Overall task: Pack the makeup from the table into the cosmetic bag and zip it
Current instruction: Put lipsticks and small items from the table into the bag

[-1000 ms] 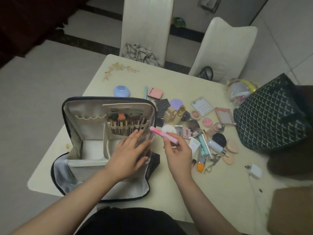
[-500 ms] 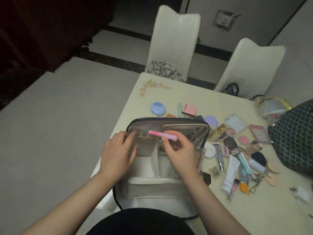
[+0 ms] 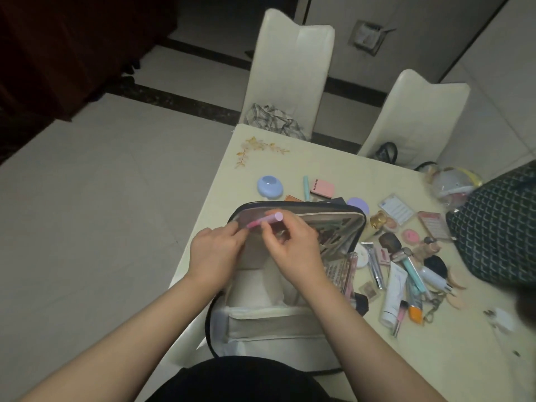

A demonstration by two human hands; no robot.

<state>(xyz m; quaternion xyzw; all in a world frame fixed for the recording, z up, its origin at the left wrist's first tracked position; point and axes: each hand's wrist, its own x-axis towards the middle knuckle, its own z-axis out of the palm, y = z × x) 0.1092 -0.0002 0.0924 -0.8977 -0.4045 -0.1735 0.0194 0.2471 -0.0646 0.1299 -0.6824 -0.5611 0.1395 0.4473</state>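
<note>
The cosmetic bag (image 3: 278, 323) stands open at the table's near edge, its lid (image 3: 333, 216) raised with brushes in the lid pockets. My right hand (image 3: 293, 245) pinches a pink tube (image 3: 265, 220) over the bag's rear left part. My left hand (image 3: 216, 252) is at the tube's lower end and the bag's inner wall, fingers curled; whether it grips the tube or the fabric is unclear. Loose makeup lies right of the bag: a white tube (image 3: 393, 291), a teal tube (image 3: 413, 269), a pink compact (image 3: 322, 187).
A blue round case (image 3: 269, 186) sits behind the bag. A dark patterned bag (image 3: 496, 224) fills the table's right side, with a clear pouch (image 3: 452, 181) behind it. Two white chairs (image 3: 290, 68) stand at the far edge. A white charger (image 3: 503, 319) lies near right.
My right hand carried the pink tube from right of the bag to over its rear left part and tilted it. My left hand moved from the lid pocket to the tube's end.
</note>
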